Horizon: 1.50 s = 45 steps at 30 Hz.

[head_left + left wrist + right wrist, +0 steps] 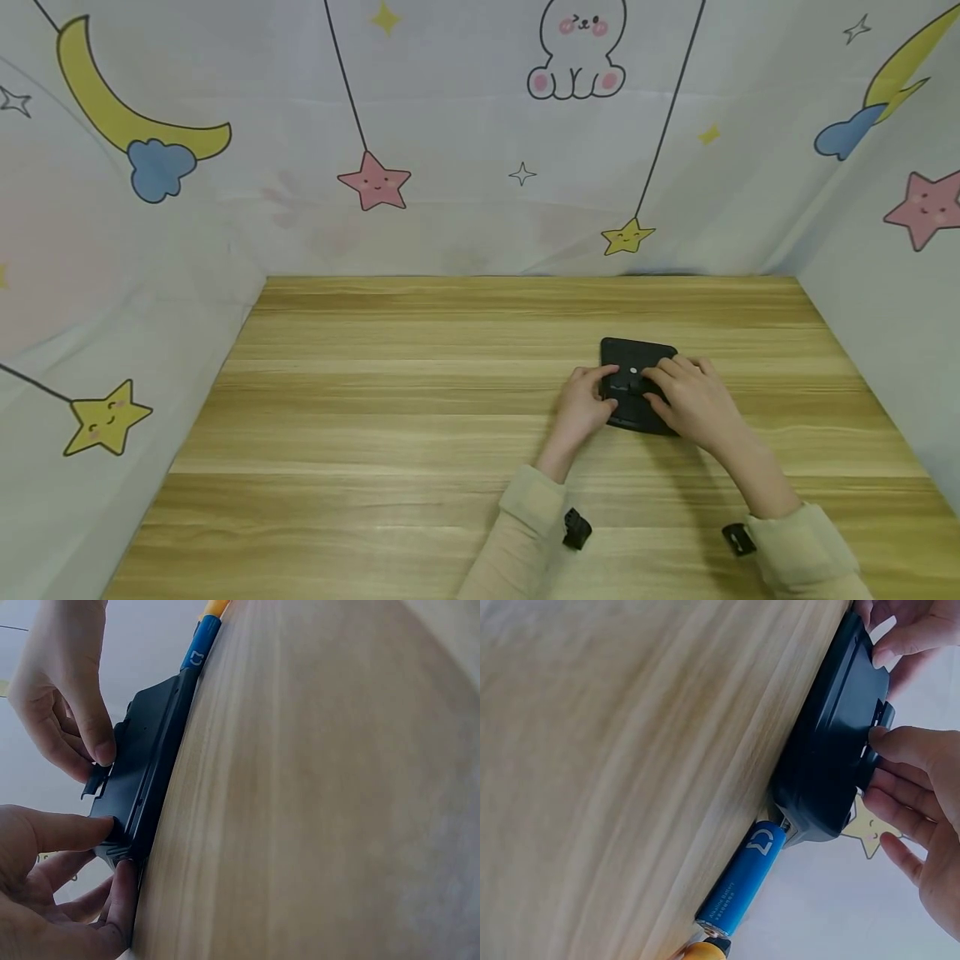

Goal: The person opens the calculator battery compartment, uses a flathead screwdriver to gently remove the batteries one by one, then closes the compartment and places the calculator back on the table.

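A flat black plastic device (637, 354) lies on the table with its smooth, rounded-corner panel facing up. My left hand (581, 404) grips its left edge, thumb on top and fingers at the side and underneath, as the left wrist view shows. Above the device my right hand (697, 400) pinches a small black cover (868, 769) between thumb and fingers. The cover stands tilted at the panel; whether it is fully detached I cannot tell. Beside the device's far side from my left hand lies a blue alkaline battery (742, 881), hidden in the head view.
Just past the battery is a yellow-orange piece (705, 951) with a dark end, cut off by the frame. The wooden table (375, 400) is bordered by white cloth (450, 233) printed with stars and moons. Black straps (577, 529) sit at both wrists.
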### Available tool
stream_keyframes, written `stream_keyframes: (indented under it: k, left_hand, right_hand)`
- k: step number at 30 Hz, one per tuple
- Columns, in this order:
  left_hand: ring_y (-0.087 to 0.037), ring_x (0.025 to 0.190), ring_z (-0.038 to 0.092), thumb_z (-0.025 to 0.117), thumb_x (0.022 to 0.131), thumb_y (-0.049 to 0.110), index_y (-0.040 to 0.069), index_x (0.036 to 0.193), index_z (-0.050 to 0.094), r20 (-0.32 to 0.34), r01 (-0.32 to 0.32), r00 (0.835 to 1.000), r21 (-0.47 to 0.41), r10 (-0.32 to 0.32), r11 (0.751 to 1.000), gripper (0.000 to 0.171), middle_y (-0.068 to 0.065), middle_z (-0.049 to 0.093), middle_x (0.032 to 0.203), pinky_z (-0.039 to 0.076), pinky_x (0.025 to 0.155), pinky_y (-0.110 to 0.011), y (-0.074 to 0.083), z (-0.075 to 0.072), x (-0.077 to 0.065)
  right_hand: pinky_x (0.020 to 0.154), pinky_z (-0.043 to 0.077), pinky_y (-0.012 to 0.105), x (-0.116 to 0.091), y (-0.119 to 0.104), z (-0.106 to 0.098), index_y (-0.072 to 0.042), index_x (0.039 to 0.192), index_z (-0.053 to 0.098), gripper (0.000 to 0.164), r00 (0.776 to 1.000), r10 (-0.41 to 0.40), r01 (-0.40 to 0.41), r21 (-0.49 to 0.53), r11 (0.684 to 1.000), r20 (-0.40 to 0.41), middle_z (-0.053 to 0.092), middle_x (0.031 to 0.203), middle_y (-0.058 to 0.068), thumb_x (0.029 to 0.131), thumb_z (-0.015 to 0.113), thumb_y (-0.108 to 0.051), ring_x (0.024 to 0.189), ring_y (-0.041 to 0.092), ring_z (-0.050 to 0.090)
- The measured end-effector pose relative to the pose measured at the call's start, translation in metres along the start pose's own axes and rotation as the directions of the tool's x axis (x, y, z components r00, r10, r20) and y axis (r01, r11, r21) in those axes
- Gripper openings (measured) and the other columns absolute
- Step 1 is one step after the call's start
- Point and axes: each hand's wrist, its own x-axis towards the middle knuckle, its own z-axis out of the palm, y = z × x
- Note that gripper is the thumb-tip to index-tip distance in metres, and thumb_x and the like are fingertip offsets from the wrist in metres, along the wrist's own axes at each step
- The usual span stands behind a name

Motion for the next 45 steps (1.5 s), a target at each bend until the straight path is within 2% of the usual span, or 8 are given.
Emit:
stream_keyframes:
  k: [12, 22, 32, 45]
  left_hand:
    - [-0.004, 0.072, 0.045, 0.07, 0.082, 0.004, 0.025, 0.127, 0.064, 0.004, 0.011, 1.0, -0.004, -0.011, 1.0, 0.049, -0.004, 0.057, 0.121, 0.036, 0.061, -0.016, -0.0002, 0.0013, -0.0006]
    - [-0.006, 0.074, 0.045, 0.069, 0.083, 0.004, 0.024, 0.128, 0.063, 0.01, 0.006, 1.0, -0.012, -0.006, 1.0, 0.05, -0.004, 0.057, 0.12, 0.036, 0.062, -0.017, -0.0009, 0.0, -0.0011]
    - [-0.005, 0.074, 0.045, 0.069, 0.082, 0.003, 0.024, 0.127, 0.063, 0.006, 0.005, 1.0, -0.002, -0.005, 1.0, 0.05, -0.004, 0.057, 0.119, 0.036, 0.061, -0.016, -0.0006, 0.0002, -0.0009]
    - [-0.005, 0.073, 0.046, 0.069, 0.082, 0.004, 0.025, 0.127, 0.063, 0.001, -0.004, 1.0, 0.004, 0.004, 1.0, 0.05, -0.004, 0.058, 0.12, 0.037, 0.061, -0.016, -0.0003, -0.0004, -0.0012]
  right_hand:
    - [0.085, 0.042, 0.049, -0.0009, -0.0014, -0.0022, -0.001, 0.1, 0.071, 0.032, 0.999, 0.011, -0.011, -0.008, 1.0, 0.032, 0.067, 0.091, 0.011, 0.073, 0.081, -0.014, 0.087, 0.028, 0.058]
    - [0.083, 0.043, 0.049, -0.0017, -0.0008, 0.0002, -0.001, 0.1, 0.071, 0.032, 1.0, 0.008, -0.008, -0.017, 1.0, 0.007, 0.066, 0.089, 0.011, 0.072, 0.082, -0.015, 0.086, 0.028, 0.058]
    - [0.082, 0.043, 0.048, -0.0013, -0.002, -0.0003, -0.001, 0.099, 0.071, 0.032, 0.999, 0.038, -0.038, -0.002, 0.999, 0.019, 0.067, 0.089, 0.011, 0.072, 0.082, -0.015, 0.086, 0.028, 0.058]
    - [0.08, 0.042, 0.047, -0.0001, -0.0001, 0.0007, -0.002, 0.096, 0.071, 0.03, 0.999, 0.035, -0.035, 0.027, 0.999, 0.012, 0.066, 0.088, 0.01, 0.072, 0.082, -0.014, 0.085, 0.027, 0.058]
